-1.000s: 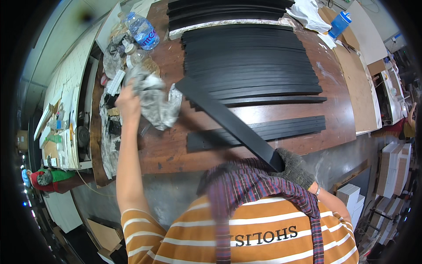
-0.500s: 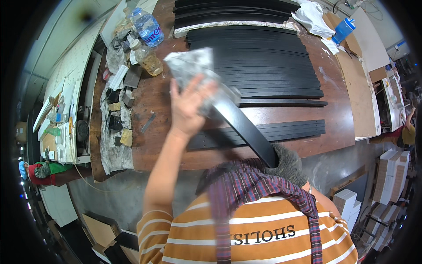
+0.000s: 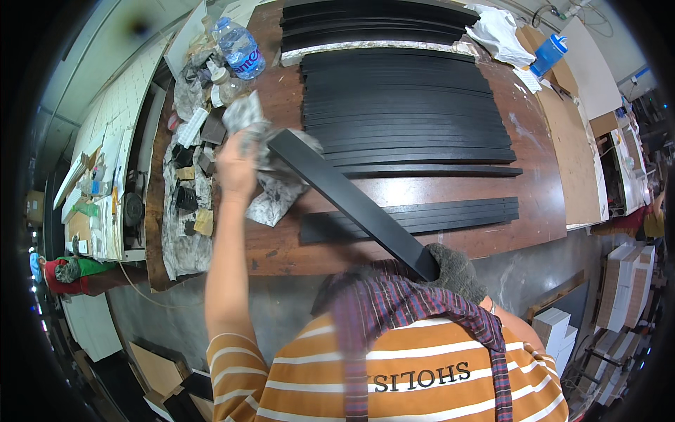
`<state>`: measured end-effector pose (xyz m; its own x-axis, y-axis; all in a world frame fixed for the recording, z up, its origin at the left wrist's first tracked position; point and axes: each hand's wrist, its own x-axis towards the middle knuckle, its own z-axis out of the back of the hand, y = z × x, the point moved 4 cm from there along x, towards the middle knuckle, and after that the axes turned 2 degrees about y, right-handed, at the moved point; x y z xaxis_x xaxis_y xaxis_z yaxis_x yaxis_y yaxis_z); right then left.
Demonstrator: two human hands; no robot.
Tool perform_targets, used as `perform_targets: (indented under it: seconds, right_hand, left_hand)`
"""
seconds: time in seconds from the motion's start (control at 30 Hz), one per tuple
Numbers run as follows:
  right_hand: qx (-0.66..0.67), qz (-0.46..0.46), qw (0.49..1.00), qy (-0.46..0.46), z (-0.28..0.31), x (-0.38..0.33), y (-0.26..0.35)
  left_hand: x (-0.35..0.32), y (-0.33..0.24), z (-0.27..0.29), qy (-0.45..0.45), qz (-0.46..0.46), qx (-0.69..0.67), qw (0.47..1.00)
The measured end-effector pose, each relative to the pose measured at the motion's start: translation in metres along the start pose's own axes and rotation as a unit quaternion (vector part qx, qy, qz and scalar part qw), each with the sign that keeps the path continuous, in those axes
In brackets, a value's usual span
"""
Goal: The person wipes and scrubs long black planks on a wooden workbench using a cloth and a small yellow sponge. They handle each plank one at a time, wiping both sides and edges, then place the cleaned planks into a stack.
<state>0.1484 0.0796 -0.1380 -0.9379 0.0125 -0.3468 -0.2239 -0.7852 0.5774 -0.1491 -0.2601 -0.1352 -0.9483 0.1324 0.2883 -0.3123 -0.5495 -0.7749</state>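
My left hand, bare, is closed on a stained white rag at the far end of a black slat. Motion blurs its fingers a little, and folds of cloth hang on both sides of the slat. In a grey knitted glove, my right hand grips the slat's near end by my chest. The slat slants above the table, from far left to near right. Below it lie a few black slats side by side. Beyond them is a wide row of similar slats.
The brown tabletop carries another stack of black slats at the back. Along its left side are a large clear bottle, a smaller bottle and dirty cloths. A blue bottle and white cloth sit far right.
My left hand and the rag have moved left and nearer, off the slat's upper face to its far end. The slat's far end has swung left; my gloved hand keeps its hold.
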Motion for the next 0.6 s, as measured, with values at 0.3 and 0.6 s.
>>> perform_targets:
  seconds: [0.3,0.6]
  right_hand:
    - [0.017,0.027,0.998,-0.048,-0.009,0.012,-0.006]
    - [-0.068,0.006,0.998,0.012,0.004,0.002,-0.002]
  left_hand:
    - [-0.115,-0.139,-0.052,0.112,-0.239,-0.040,0.964]
    - [-0.025,-0.074,-0.036,0.074,-0.306,0.196,0.929]
